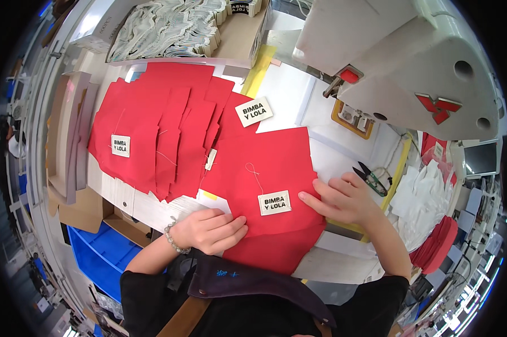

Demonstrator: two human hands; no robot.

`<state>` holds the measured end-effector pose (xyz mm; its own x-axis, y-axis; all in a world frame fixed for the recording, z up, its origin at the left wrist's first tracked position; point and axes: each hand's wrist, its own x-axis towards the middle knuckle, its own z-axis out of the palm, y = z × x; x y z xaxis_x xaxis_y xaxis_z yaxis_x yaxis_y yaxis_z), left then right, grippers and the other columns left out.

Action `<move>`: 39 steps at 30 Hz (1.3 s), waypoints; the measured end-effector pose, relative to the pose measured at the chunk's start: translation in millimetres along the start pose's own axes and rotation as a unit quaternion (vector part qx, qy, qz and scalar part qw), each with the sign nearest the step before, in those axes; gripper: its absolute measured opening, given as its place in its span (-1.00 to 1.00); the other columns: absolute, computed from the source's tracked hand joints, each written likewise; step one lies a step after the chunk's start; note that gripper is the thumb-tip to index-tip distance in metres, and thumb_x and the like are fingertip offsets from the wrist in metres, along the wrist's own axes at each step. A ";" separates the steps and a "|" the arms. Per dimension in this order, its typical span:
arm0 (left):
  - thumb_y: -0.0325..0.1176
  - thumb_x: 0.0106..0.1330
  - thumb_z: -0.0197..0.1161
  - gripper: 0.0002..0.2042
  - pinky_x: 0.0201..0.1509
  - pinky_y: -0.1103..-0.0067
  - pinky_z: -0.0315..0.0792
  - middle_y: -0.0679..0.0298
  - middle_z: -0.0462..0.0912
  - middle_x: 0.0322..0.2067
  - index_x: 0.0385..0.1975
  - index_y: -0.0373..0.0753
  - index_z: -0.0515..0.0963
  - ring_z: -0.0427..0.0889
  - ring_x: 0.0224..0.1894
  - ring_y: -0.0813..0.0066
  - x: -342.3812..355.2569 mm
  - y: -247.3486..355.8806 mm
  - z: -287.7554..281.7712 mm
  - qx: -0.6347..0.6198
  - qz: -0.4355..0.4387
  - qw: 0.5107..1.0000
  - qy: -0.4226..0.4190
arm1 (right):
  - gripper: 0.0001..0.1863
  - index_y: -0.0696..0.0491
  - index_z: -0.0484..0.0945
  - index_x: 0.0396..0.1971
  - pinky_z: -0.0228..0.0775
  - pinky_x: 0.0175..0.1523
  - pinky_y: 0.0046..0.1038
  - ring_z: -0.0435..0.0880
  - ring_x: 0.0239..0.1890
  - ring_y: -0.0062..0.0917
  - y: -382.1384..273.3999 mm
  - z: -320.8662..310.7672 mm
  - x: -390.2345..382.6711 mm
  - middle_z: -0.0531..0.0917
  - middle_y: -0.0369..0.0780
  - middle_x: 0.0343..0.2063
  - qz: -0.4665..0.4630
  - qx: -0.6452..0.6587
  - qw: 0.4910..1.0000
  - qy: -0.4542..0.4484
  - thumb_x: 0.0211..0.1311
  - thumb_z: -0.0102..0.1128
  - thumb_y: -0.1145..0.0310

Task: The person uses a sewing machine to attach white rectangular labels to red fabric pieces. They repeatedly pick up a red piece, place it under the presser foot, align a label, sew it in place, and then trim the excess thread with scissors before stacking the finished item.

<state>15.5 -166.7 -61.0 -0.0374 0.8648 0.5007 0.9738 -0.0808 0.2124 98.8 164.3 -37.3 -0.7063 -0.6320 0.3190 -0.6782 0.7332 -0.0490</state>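
A red fabric piece (pixel 253 163) with a cream printed label (pixel 273 202) and a loose thread lies before me. My left hand (pixel 214 230), with a beaded bracelet at the wrist, has its fingers curled together on the piece's lower left edge. My right hand (pixel 337 202) rests spread at the piece's right side, fingertips on the fabric. Overlapping red pieces (pixel 135 118) lie to the left, one bearing a similar label (pixel 120 146); another label (pixel 253 111) sits on a piece at their upper right. Black thread snips (pixel 370 177) lie beyond my right hand.
A white sewing machine (pixel 399 67) overhangs the upper right. A box of stacked labels (pixel 169 31) sits at the back, a long cardboard tray (pixel 62 135) at the left, a blue bin (pixel 93 255) below it. White material (pixel 419 205) and red bundled fabric (pixel 433 247) lie at the right.
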 end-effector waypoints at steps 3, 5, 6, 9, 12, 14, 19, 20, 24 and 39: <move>-0.42 0.15 0.21 -0.86 -0.28 0.68 0.40 0.30 0.70 -0.27 -0.31 -0.21 0.63 0.59 -0.39 0.59 -0.4 1.3 -2.2 0.012 0.013 1.000 0.016 | -0.58 -0.07 0.62 -0.03 0.18 -0.25 -0.57 0.41 -0.31 -0.64 -10.1 -10.7 2.2 0.57 -0.41 -0.16 -0.026 -0.016 1.000 0.002 0.03 0.17 0.41; -0.40 0.17 0.21 -0.86 -0.25 0.68 0.32 0.33 0.70 -0.27 -0.30 -0.18 0.64 0.59 -0.37 0.61 -1.0 4.2 -7.2 0.035 0.025 0.999 0.022 | -0.62 -0.06 0.63 -0.05 0.15 -0.28 -0.58 0.42 -0.30 -0.65 -24.6 -20.8 0.6 0.59 -0.41 -0.16 -0.033 -0.025 0.999 0.009 0.06 0.16 0.39; -0.39 0.18 0.21 -0.86 -0.23 0.67 0.27 0.35 0.70 -0.27 -0.29 -0.16 0.64 0.60 -0.35 0.62 -0.7 6.0 -11.7 0.052 0.033 0.998 0.022 | -0.63 -0.07 0.64 -0.06 0.13 -0.29 -0.58 0.43 -0.28 -0.66 -35.5 -25.6 -1.1 0.59 -0.42 -0.16 -0.032 -0.031 0.999 0.018 0.08 0.16 0.39; -0.37 0.17 0.20 -0.85 -0.19 0.66 0.13 0.42 0.71 -0.26 -0.28 -0.09 0.64 0.60 -0.29 0.66 -7.5 10.3 -10.2 0.085 0.051 0.995 0.014 | -0.64 -0.08 0.64 -0.05 0.06 -0.24 -0.52 0.45 -0.22 -0.65 -60.0 -31.2 -14.6 0.60 -0.42 -0.13 -0.022 -0.033 0.999 -0.004 0.12 0.19 0.20; -0.35 0.18 0.17 -0.83 -0.17 0.64 0.09 0.46 0.70 -0.21 -0.26 -0.03 0.64 0.60 -0.19 0.71 -10.7 12.7 -7.3 0.110 0.062 0.992 -0.009 | -0.50 -0.09 0.62 0.01 0.02 -0.15 -0.44 0.44 -0.17 -0.61 -81.8 -23.6 -28.3 0.59 -0.40 -0.10 0.066 0.046 0.996 -0.036 0.07 0.23 0.00; -0.34 0.20 0.14 -0.82 -0.16 0.63 0.10 0.48 0.69 -0.16 -0.24 -0.01 0.63 0.59 -0.14 0.72 -9.5 13.3 -6.0 0.122 0.065 0.990 -0.025 | -0.39 -0.11 0.61 0.06 -0.01 -0.10 -0.39 0.41 -0.12 -0.57 -93.9 -20.1 -33.0 0.57 -0.39 -0.06 0.153 0.104 0.982 -0.044 0.03 0.25 -0.13; -0.34 0.22 0.10 -0.76 -0.11 0.65 0.15 0.46 0.65 -0.01 -0.17 0.01 0.64 0.59 -0.03 0.70 -0.2 13.6 -4.8 0.117 0.044 0.990 -0.072 | -0.35 -0.19 0.59 0.11 -0.03 -0.06 -0.38 0.33 -0.09 -0.56 -114.2 -5.0 -35.2 0.51 -0.38 -0.02 0.205 0.011 0.978 -0.046 0.02 0.26 -0.20; -0.34 0.22 0.10 -0.76 -0.10 0.66 0.17 0.45 0.64 0.00 -0.16 0.01 0.64 0.59 -0.02 0.69 0.8 15.0 -4.4 0.110 0.040 0.990 -0.077 | -0.36 -0.20 0.59 0.11 -0.03 -0.06 -0.39 0.33 -0.11 -0.58 -117.8 -1.1 -34.5 0.51 -0.39 -0.03 0.206 -0.002 0.978 -0.041 0.03 0.25 -0.20; -0.36 0.19 0.15 -0.74 -0.08 0.66 0.24 0.41 0.63 0.03 -0.13 -0.01 0.65 0.60 0.00 0.66 0.8 20.5 0.6 0.090 0.023 0.992 -0.090 | -0.41 -0.29 0.57 0.13 -0.03 -0.06 -0.41 0.32 -0.16 -0.63 -124.0 6.0 -29.1 0.50 -0.44 -0.09 0.182 -0.069 0.981 -0.018 0.07 0.23 -0.16; -0.36 0.16 0.18 -0.75 -0.09 0.65 0.28 0.38 0.64 0.00 -0.16 -0.05 0.67 0.60 -0.03 0.59 0.9 24.5 7.7 0.067 0.004 0.995 -0.067 | -0.47 -0.44 0.49 0.23 -0.06 -0.18 -0.50 0.31 -0.23 -0.71 -142.8 18.1 -34.0 0.49 -0.53 -0.19 0.173 -0.165 0.971 -0.010 0.23 0.07 0.25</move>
<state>41.1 -164.1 -61.8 -0.0071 0.9234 0.3837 0.9955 -0.0298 0.0901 216.1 76.6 -58.3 -0.8861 -0.3357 0.3197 -0.2998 0.9410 0.1572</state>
